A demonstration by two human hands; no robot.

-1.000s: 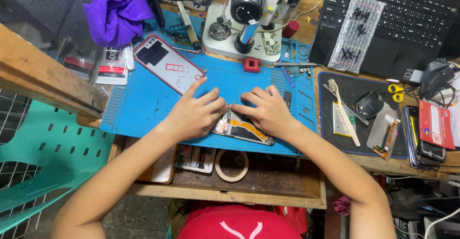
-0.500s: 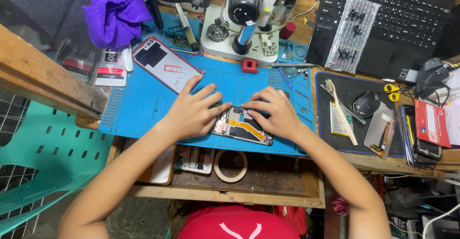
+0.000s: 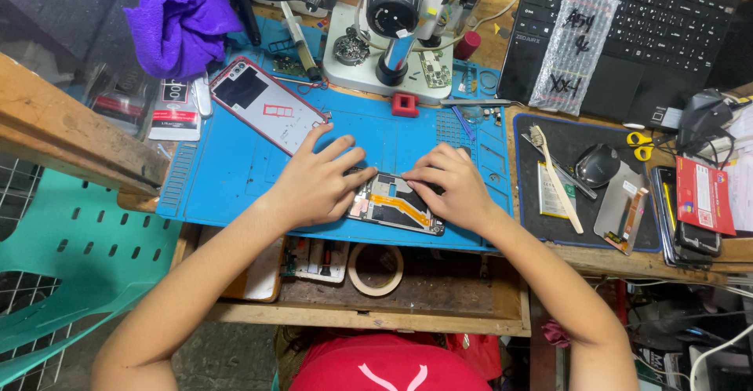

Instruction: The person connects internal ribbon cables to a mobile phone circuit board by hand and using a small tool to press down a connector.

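Opened black smartphone chassis with orange flex cable (image 3: 394, 203): flat on blue silicone mat (image 3: 227, 179), long axis left-right, between hands. Left hand (image 3: 314, 183) pressing left end; right hand (image 3: 451, 187) fingertips gripping upper edge.

Two hands (image 3: 314, 183), one opened phone (image 3: 396, 203), one phone back cover (image 3: 267, 105), one laptop (image 3: 627, 38), one tape roll (image 3: 375, 269), one toothbrush (image 3: 555, 178)

A bright blue work mat (image 3: 235, 179) covers the brown wooden bench (image 3: 70, 144). On it lie an opened phone (image 3: 396, 203) with an orange strip over dark insides, a white phone back cover (image 3: 267, 105) edged in red, and a small red block (image 3: 405, 105). A purple cloth (image 3: 176, 18) sits top left; yellow-handled scissors (image 3: 641, 145) rest on a black mat (image 3: 541, 218) beside a black laptop (image 3: 627, 30). A teal plastic chair (image 3: 70, 258) stands below.
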